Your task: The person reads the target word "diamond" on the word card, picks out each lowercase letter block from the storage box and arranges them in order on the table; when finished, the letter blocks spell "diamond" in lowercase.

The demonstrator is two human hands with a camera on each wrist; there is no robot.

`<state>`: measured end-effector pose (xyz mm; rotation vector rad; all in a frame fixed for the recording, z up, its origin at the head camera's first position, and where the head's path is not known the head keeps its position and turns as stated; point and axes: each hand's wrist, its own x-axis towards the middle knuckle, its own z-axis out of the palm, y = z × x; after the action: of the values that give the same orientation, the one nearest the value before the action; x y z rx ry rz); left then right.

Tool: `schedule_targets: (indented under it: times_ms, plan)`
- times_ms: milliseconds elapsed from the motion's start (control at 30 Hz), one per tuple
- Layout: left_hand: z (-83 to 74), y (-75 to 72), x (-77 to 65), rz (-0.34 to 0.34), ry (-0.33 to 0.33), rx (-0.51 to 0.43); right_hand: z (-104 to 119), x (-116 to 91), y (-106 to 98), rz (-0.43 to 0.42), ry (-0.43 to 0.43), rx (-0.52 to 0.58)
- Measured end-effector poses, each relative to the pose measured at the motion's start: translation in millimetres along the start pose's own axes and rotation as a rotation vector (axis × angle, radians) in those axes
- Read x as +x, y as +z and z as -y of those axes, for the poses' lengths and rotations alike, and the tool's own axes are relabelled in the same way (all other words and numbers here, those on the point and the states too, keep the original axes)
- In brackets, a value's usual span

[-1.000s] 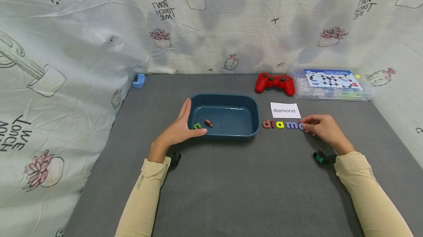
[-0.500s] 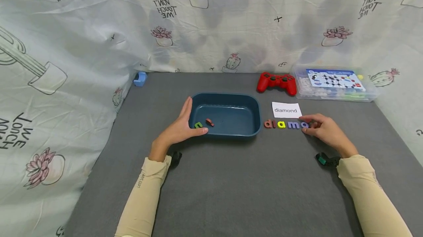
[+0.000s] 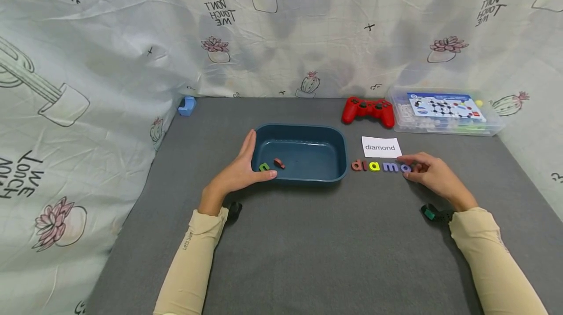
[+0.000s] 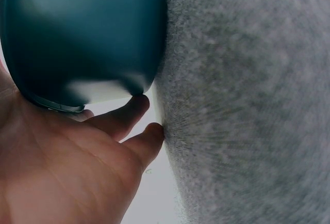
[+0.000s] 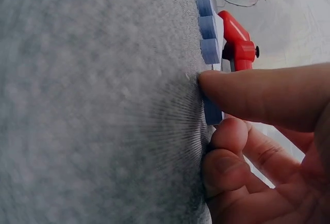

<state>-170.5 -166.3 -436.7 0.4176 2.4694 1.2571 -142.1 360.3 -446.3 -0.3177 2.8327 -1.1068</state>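
A dark blue tub [image 3: 338,151] stands mid-table with a green letter [image 3: 264,166] and a reddish letter [image 3: 279,163] inside. My left hand [image 3: 244,164] rests against the tub's left end, fingers straight along the wall and thumb along the front rim; the left wrist view shows the hand [image 4: 77,167] under the tub [image 4: 82,33]. Right of the tub, foam letters d, i, a, m, o [image 3: 380,166] lie in a row below a white card reading "diamond" [image 3: 381,147]. My right hand [image 3: 418,167] pinches the blue letter o [image 5: 212,113] at the row's right end.
A red game controller [image 3: 367,110] and a clear plastic box [image 3: 444,110] sit at the back right. A small blue object [image 3: 186,106] lies at the back left corner. Printed cloth walls the grey table on three sides.
My right hand has drawn slightly to the right, uncovering the letter o it had hidden. The left hand and the tub have not moved.
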Motion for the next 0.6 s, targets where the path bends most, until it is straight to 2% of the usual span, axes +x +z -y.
schedule_targets:
  times_ms: [233,433,533,600]
  plan:
    - [1.1,1.0,0.8,-0.002,0.009,-0.009,-2.3,-1.7,-0.3,0.005,0.006,0.012]
    - [1.3,0.3,1.0,-0.004,0.01,0.007,-4.3,-1.0,-1.4,0.014,0.048,0.045]
    - [1.2,0.4,0.9,0.0,0.011,0.001,-3.2,-0.9,-3.0,-0.009,0.11,0.145]
    - [0.8,0.9,0.4,0.002,0.014,-0.007,-0.8,-0.2,-4.0,-0.044,0.155,0.286]
